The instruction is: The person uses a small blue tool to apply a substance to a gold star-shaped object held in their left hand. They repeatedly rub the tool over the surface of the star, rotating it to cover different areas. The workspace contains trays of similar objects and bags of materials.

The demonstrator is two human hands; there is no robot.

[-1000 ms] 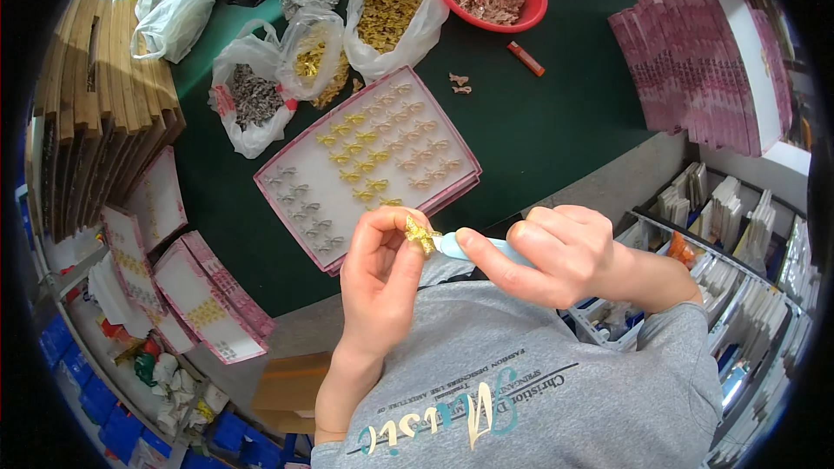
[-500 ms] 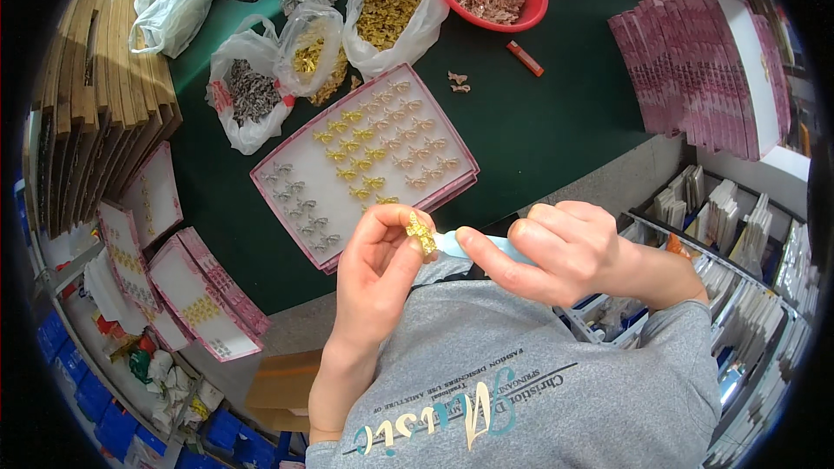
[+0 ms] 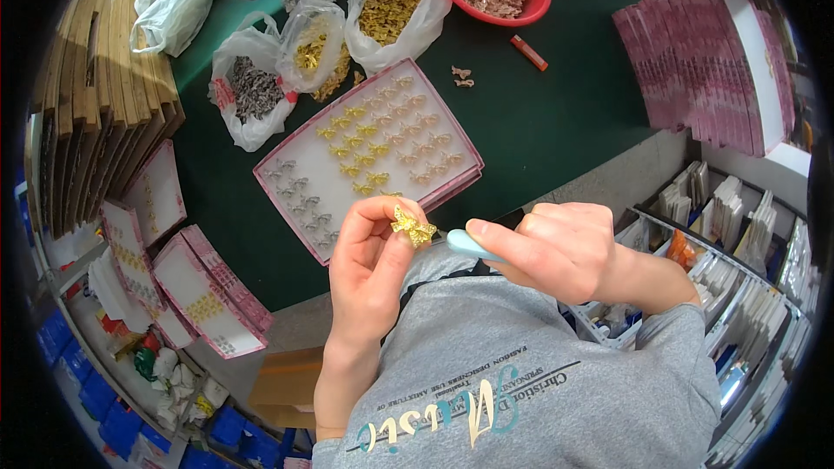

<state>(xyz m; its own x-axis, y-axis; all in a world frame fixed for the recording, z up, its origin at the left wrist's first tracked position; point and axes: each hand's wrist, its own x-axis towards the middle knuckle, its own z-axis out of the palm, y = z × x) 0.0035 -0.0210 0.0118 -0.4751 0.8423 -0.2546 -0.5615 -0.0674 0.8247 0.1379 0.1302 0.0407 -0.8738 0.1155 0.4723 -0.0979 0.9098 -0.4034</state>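
Between the thumb and fingers of my left hand, a gold butterfly-shaped ornament is pinched. My right hand grips a light-blue, rounded-handled tool, its index finger stretched along the handle. The tool points at the ornament; its tip is hard to make out. Just beyond my hands lies a white card with pink edges, stacked on similar ones. Silver ornaments fill its left part, gold ones the middle and pinkish ones the right.
Behind the card stand plastic bags of silver pieces and gold pieces, and a red bowl of pinkish pieces. A red lighter-like stick lies on the green table. Stacked pink-edged cards stand at right, brown boards at left.
The gold ornament has turned in my left fingers, so its wings show more. My right hand has drawn the blue tool slightly away from it.
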